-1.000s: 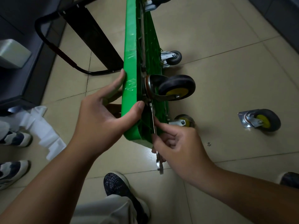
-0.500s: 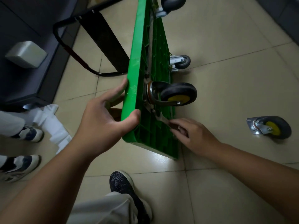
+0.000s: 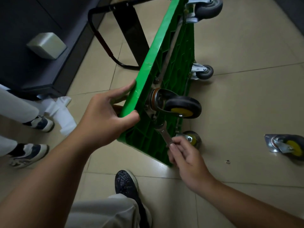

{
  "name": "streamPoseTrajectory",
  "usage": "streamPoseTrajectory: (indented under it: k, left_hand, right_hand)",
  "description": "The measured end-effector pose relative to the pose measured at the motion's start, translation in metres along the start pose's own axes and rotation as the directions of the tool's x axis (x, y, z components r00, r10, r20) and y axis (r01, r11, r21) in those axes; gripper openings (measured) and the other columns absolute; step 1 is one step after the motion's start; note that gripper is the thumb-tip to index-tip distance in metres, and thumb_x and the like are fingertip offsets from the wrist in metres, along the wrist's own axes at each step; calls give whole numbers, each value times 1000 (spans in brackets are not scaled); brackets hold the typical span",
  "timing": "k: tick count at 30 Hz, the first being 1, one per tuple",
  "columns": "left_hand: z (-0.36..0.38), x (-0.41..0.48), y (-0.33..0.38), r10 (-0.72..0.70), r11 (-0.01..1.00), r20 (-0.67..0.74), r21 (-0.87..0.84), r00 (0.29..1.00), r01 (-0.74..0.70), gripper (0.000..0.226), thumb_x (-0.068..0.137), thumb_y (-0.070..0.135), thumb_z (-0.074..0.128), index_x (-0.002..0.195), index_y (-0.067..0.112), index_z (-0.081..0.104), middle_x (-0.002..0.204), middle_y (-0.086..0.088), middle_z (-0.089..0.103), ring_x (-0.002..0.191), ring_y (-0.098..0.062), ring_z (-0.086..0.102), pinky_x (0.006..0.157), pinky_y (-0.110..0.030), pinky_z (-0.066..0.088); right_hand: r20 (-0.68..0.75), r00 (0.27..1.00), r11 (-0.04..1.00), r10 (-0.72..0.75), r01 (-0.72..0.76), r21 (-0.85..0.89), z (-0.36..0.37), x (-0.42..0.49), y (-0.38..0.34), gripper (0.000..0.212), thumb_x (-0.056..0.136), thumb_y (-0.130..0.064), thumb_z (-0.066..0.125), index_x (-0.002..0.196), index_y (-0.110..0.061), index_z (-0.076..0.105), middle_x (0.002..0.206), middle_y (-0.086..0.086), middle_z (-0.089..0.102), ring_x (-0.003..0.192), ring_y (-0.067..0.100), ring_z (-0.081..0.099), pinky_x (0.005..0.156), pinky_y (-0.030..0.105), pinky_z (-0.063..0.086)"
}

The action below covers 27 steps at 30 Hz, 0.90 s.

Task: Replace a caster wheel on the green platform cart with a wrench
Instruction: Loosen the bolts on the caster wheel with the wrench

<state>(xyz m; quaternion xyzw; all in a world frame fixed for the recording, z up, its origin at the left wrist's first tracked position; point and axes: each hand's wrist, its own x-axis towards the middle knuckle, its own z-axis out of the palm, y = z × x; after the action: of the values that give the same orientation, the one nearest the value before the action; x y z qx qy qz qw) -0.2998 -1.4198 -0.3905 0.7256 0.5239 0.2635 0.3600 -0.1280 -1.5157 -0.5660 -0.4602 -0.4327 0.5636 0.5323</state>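
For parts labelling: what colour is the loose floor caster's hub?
Yellow hub on the loose caster, best in the head view.

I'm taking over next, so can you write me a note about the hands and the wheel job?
Left hand grips the edge of the green plastic platform cart, which is tipped on its side.
Right hand pinches the silver metal wrench, its head set just below the mounted black caster with yellow hub.
A loose matching caster and a small metal washer lie on the tiled floor.
Left: finish fastening; I cannot tell how tight it is.
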Motion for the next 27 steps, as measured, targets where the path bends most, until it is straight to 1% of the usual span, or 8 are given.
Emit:
streamPoseTrajectory:
  k: [4,6,9,12,16,20,25,27]
  left_hand:
    - [-3,2,-8,33,999,1,-3,999,-33,77,74,36,75,147,35,52,136,17,64,112,-5,71,82,-25,62]
    - [-3,2,-11,53,999,-2,-12,999,-53,75,73,39,72,146,34,54,137,15,65,118,-7,68,86,-26,62]
    - [-3,2,-12,74,997,-9,-18,997,-74,73,74,38,73,145,35,55,135,23,65,114,-4,70,83,-24,62]
    - [-1,1,-9,88,996,-14,-25,996,-88,72,74,38,72,143,35,55,131,34,60,105,1,72,78,-20,61]
    - [4,1,-8,96,994,-20,-51,995,-97,72,72,38,71,142,34,53,127,41,58,109,3,69,81,-17,59]
    - [6,0,-11,87,993,-44,-81,995,-90,72,73,35,72,143,32,55,129,27,66,114,-3,69,85,-20,59]
    - [7,1,-9,92,992,-45,-78,995,-95,74,73,35,72,145,28,55,132,19,65,112,-3,70,85,-21,60]
    - [7,1,-9,96,992,-41,-73,994,-99,75,73,36,71,146,27,54,133,18,65,110,-3,71,85,-21,60]
  right_hand:
    - [-26,999,1000,21,-20,16,13,19,2,14,104,-26,46,95,-27,57,69,-1,46,64,15,42,59,31,37]
    - [-24,998,997,56,-54,63,22,20,-2,19,105,-29,43,90,-26,54,65,-3,41,59,17,38,53,40,33]
    - [-4,992,977,126,-124,173,39,15,-11,27,106,-33,39,83,-25,52,58,-6,34,51,17,30,48,46,24]
    - [9,974,928,225,-217,302,51,11,-25,32,101,-39,40,71,-29,47,55,-10,30,47,12,26,49,44,20]
    - [2,955,901,297,-281,331,60,13,-37,31,98,-44,42,72,-27,45,50,-11,29,42,11,30,47,34,31]
    - [-34,946,907,324,-300,294,64,12,-41,35,104,-39,37,83,-11,40,48,-11,29,41,11,30,46,31,32]
    - [5,915,845,404,-375,382,65,9,-48,41,106,-39,33,91,-1,38,51,-9,26,41,11,25,43,28,28]
    - [38,905,835,425,-407,370,64,7,-52,41,107,-40,31,91,-4,41,50,-9,28,39,11,26,44,28,31]
